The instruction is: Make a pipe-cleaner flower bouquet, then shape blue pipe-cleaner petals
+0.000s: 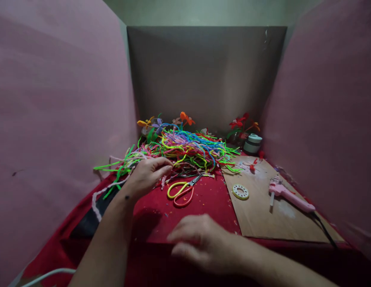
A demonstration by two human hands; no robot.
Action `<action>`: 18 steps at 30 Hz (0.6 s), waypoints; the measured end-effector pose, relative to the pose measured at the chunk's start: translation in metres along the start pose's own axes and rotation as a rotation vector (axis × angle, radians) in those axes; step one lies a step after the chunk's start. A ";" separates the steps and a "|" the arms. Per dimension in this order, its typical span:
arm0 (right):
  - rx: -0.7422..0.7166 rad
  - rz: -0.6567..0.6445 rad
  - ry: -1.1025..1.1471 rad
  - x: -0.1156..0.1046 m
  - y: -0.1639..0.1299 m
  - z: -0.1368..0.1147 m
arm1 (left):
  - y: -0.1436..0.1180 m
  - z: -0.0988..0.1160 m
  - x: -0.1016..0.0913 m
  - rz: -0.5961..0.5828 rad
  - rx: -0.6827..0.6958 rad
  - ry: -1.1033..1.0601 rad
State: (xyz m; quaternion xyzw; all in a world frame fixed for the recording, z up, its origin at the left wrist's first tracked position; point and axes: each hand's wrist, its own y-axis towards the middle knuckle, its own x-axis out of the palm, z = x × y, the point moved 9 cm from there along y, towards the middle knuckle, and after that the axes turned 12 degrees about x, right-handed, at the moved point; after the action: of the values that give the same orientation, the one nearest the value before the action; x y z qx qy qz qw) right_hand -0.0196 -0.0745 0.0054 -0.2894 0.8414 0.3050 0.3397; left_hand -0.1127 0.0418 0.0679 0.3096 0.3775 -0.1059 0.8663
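Here, beyond the scissors [191, 183] on the red-clothed worktop [213, 213], a tangled heap of chenille pipe cleaners [193, 145] lies ahead and to the right of your left hand [147, 174]. That hand, left of the scissors, is the nearer of your two: its thumb and fingertips draw together at the heap's near edge by a yellow strand, though whether they have hold of it cannot be told from this view. Your right hand [205, 241], blurred, hangs on the near side of the scissors, well apart from the heap, its fingers loosely curled, the thumb spread away and nothing seen between. Most strands beyond the scissors run side to side, many on a slant, their long axes crossing your left forearm's line. The scissors' blades point away and rightward, tips at the heap's edge. To their right, a pink hot-glue gun [293, 198] rests on cardboard [260, 223].
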 end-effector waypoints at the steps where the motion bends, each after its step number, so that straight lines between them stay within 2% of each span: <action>1: 0.077 0.094 0.002 -0.024 0.007 0.014 | 0.011 0.000 -0.002 0.019 0.008 0.007; 4: 0.136 0.298 -0.089 -0.077 0.025 0.048 | 0.040 0.004 -0.007 0.119 0.060 0.036; 7: 0.201 0.429 -0.205 -0.100 0.042 0.083 | 0.065 0.007 -0.006 0.199 0.097 0.125; 10: 0.200 0.452 -0.274 -0.097 0.051 0.102 | 0.085 0.008 0.000 0.257 0.118 0.280; 13: 0.116 0.478 -0.378 -0.084 0.047 0.102 | 0.103 0.006 0.012 0.261 0.184 0.382; 15: -0.016 0.470 -0.521 -0.070 0.040 0.093 | 0.113 0.003 0.029 0.185 0.272 0.436; 18: -0.134 0.405 -0.560 -0.053 0.031 0.086 | 0.119 -0.009 0.064 -0.029 0.387 0.499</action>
State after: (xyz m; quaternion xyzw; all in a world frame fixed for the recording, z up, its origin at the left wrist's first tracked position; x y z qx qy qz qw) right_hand 0.0245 0.0213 0.0043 -0.0435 0.7339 0.4884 0.4700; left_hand -0.0241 0.1443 0.0715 0.4796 0.5555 -0.1088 0.6705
